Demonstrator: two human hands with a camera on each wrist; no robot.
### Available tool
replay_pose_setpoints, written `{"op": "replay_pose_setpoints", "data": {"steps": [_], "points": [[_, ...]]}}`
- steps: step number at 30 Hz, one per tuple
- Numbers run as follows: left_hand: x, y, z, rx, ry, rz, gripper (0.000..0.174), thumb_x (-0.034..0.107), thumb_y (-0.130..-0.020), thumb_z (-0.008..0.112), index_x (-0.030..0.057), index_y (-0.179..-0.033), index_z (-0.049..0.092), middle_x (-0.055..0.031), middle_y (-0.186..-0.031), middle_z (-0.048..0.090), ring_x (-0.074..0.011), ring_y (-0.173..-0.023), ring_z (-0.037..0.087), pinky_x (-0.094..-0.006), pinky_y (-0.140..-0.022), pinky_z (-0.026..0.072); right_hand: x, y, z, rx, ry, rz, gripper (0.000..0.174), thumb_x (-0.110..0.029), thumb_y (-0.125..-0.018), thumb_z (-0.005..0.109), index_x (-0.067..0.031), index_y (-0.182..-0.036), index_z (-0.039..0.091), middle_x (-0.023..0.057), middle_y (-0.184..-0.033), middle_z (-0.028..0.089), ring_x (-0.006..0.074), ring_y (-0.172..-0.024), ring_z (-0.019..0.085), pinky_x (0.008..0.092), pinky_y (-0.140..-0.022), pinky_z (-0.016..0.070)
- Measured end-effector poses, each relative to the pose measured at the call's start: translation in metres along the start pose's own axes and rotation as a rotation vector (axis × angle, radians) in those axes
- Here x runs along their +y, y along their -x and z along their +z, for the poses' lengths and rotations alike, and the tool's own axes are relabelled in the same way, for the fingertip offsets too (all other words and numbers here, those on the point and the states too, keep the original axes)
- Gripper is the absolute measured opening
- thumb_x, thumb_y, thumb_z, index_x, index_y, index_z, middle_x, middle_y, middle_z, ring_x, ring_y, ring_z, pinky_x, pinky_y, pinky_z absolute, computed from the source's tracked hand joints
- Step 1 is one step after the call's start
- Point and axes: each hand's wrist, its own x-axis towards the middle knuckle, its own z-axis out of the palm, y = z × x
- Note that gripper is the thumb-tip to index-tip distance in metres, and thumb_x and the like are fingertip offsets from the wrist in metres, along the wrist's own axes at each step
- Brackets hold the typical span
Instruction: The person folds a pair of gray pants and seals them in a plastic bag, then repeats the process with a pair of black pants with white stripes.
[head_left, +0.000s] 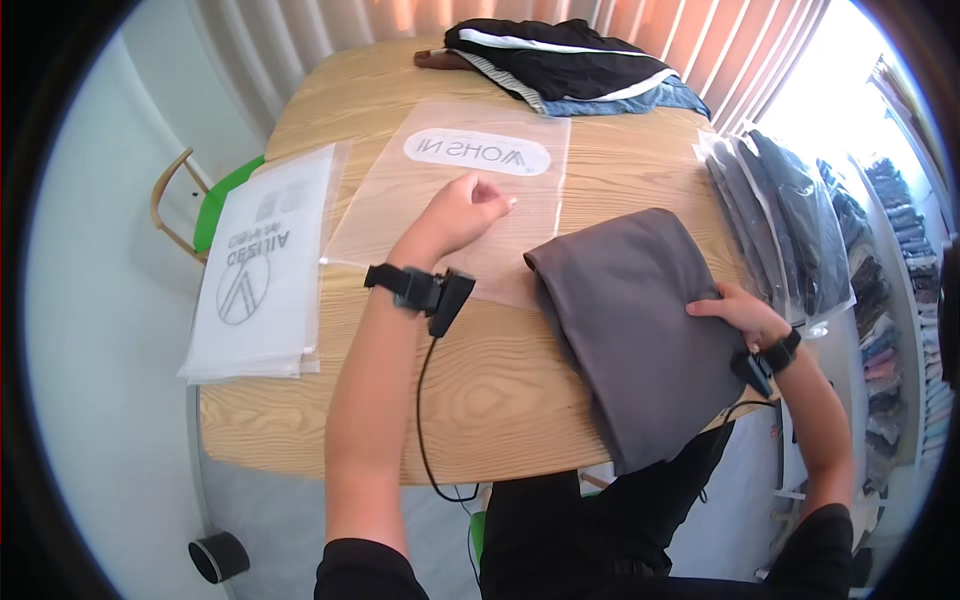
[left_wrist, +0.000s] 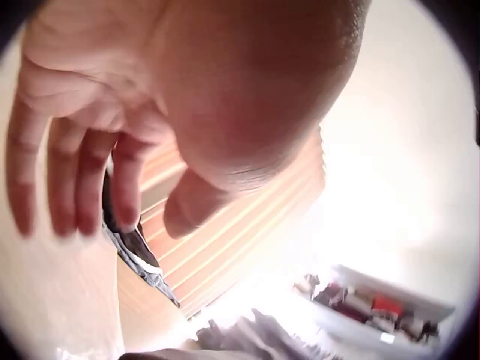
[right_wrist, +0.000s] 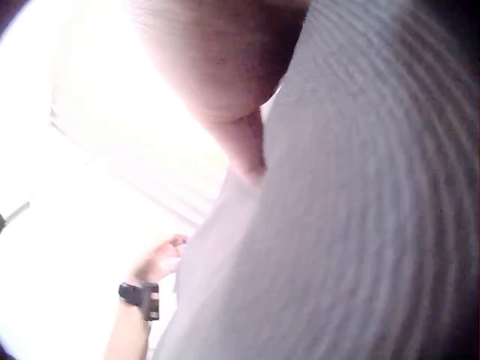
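A folded grey garment (head_left: 640, 330) reaches over the table's front edge, above the person's legs. My right hand (head_left: 742, 312) grips its right side, with the thumb on top and the other fingers hidden beneath; in the right wrist view the grey cloth (right_wrist: 352, 202) fills much of the picture. My left hand (head_left: 462, 215) is over a clear plastic bag (head_left: 390, 215) that lies flat, with a white oval label (head_left: 478, 152) reading IN SHOW, seen upside down. Nothing is in that hand; the left wrist view shows its relaxed fingers (left_wrist: 88, 184) spread a little apart.
Flat printed bags (head_left: 265, 260) lie stacked at the table's left. A pile of dark and denim clothes (head_left: 575, 65) sits at the back. Bagged garments (head_left: 785, 225) lie at the right edge, before shelves (head_left: 905, 260) of clothes. A green chair (head_left: 215, 210) stands left.
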Motion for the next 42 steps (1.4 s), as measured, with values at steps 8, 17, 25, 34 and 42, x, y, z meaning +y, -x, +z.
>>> {"op": "replay_pose_setpoints", "data": {"steps": [8, 17, 25, 34, 42], "points": [[0.051, 0.042, 0.091, -0.731, -0.176, -0.399, 0.08, 0.069, -0.092, 0.044, -0.0046, -0.112, 0.065, -0.0194, -0.1, 0.068, -0.0246, -0.085, 0.068, -0.0352, -0.075, 0.0563, 0.051, 0.075, 0.018, -0.055, -0.799, 0.083, 0.045, -0.01, -0.092, 0.06, 0.0058, -0.132, 0.048, 0.0168, -0.116, 0.064, 0.0236, -0.097, 0.068, 0.0382, -0.087, 0.0575], [0.057, 0.058, 0.118, -0.852, 0.182, -0.291, 0.076, 0.036, -0.093, 0.063, 0.0077, -0.151, 0.024, -0.0143, -0.129, 0.056, -0.0198, -0.108, 0.06, -0.0316, -0.082, 0.0543, 0.071, 0.093, 0.044, 0.017, -0.788, 0.064, 0.046, -0.013, -0.097, 0.054, 0.0016, -0.138, 0.041, 0.0172, -0.131, 0.055, 0.0238, -0.111, 0.062, 0.039, -0.094, 0.0537], [0.09, 0.094, 0.143, -0.91, 0.527, -0.114, 0.059, 0.02, -0.097, 0.059, -0.0043, -0.145, 0.034, -0.0145, -0.136, 0.051, -0.017, -0.106, 0.06, -0.0272, -0.075, 0.0543, 0.02, 0.131, 0.074, -0.075, -0.781, -0.144, 0.057, -0.023, -0.097, 0.059, -0.0011, -0.143, 0.035, 0.0141, -0.135, 0.051, 0.0211, -0.12, 0.055, 0.0377, -0.102, 0.0471], [0.077, 0.111, 0.156, -0.979, 0.593, 0.244, 0.06, 0.004, -0.088, 0.06, -0.0016, -0.145, 0.039, -0.0162, -0.152, 0.036, -0.0195, -0.109, 0.06, -0.0296, -0.086, 0.0491, 0.013, 0.124, 0.073, -0.192, -0.567, -0.292, 0.062, -0.016, -0.085, 0.071, 0.0035, -0.137, 0.042, 0.0111, -0.121, 0.059, 0.0161, -0.11, 0.058, 0.0309, -0.095, 0.0474], [0.076, 0.086, 0.081, -0.499, -0.587, 0.481, 0.044, 0.001, -0.074, 0.058, 0.0012, -0.118, 0.059, -0.0202, -0.111, 0.065, -0.0354, -0.105, 0.062, -0.0391, -0.088, 0.0506, 0.01, 0.127, 0.085, 0.0, -0.763, -0.208, 0.065, 0.002, -0.079, 0.067, 0.0039, -0.138, 0.041, 0.0135, -0.128, 0.058, 0.0237, -0.115, 0.059, 0.0359, -0.098, 0.0479]]}}
